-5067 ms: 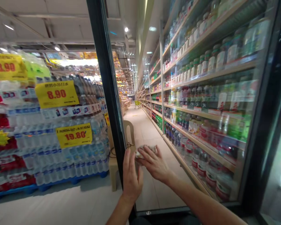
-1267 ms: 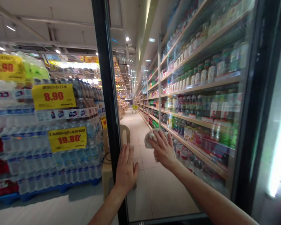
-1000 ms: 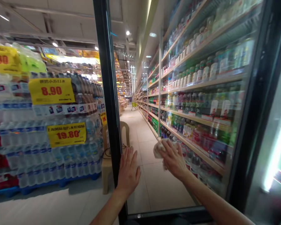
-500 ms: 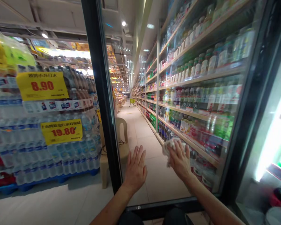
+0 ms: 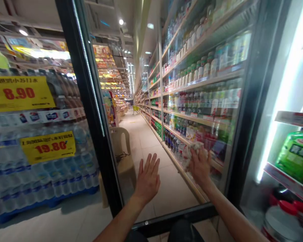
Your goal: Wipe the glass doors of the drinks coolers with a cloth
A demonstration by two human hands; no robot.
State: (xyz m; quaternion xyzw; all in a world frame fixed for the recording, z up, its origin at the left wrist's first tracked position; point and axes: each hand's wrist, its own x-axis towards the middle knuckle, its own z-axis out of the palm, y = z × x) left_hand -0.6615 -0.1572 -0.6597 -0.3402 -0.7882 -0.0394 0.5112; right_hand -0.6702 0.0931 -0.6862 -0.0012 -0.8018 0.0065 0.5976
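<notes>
A black-framed glass door (image 5: 146,188) stands in front of me, with an aisle visible through its pane. My left hand (image 5: 147,179) lies flat against the glass at the lower left, fingers stretched out and nothing in it. Lower right on the pane, my right hand (image 5: 201,166) presses a crumpled whitish cloth (image 5: 192,151) to the glass. The fingers are bent over the cloth, and part of it sticks out on their left side.
Packs of bottled water (image 5: 45,181) with yellow price signs (image 5: 49,147) are stacked at left. A beige plastic chair (image 5: 125,164) stands behind the door. Lit cooler shelves with a green package (image 5: 296,156) and red-lidded jars (image 5: 282,218) are at right. Bottle shelves (image 5: 199,117) show in the glass.
My right hand has moved the cloth to the right across the glass. My left hand stays flat on the pane. The view has shifted right, showing more of the cooler.
</notes>
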